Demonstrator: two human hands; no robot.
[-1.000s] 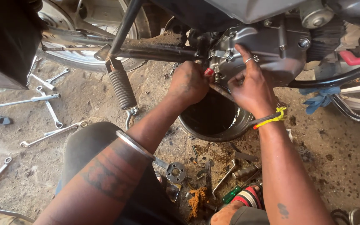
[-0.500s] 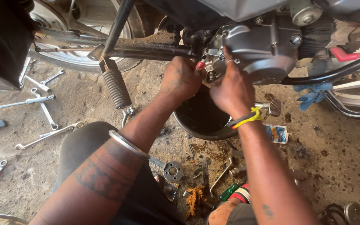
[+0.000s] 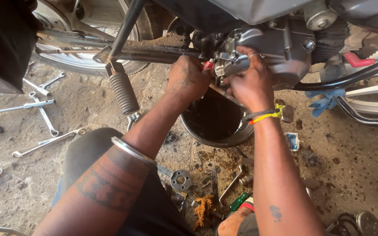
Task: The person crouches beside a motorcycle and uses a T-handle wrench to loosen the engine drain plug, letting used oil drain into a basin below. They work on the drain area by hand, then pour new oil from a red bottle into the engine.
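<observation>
While both hands work at the engine (image 3: 281, 52), a dark pan (image 3: 215, 126) sits on the ground right under them.

Round and metal-rimmed, the pan holds black, glossy liquid; its rim shows bright at the near edge. The left hand (image 3: 189, 78) is curled around a red-handled tool (image 3: 208, 64), pressed to the left edge of the grey, smooth cast engine cover. The right hand (image 3: 252, 81) grips the cover's lower left corner, fingers bent over it, a ring on one finger and a yellow band (image 3: 267, 116) at the wrist. A steel bangle (image 3: 132, 150) circles the left forearm. Left of the pan hangs a ribbed coil spring (image 3: 124, 92). Chrome spanners (image 3: 44, 109) lie scattered on the dusty, oil-stained concrete at far left, and a round sprocket (image 3: 180, 180) lies near, among greasy bits.
</observation>
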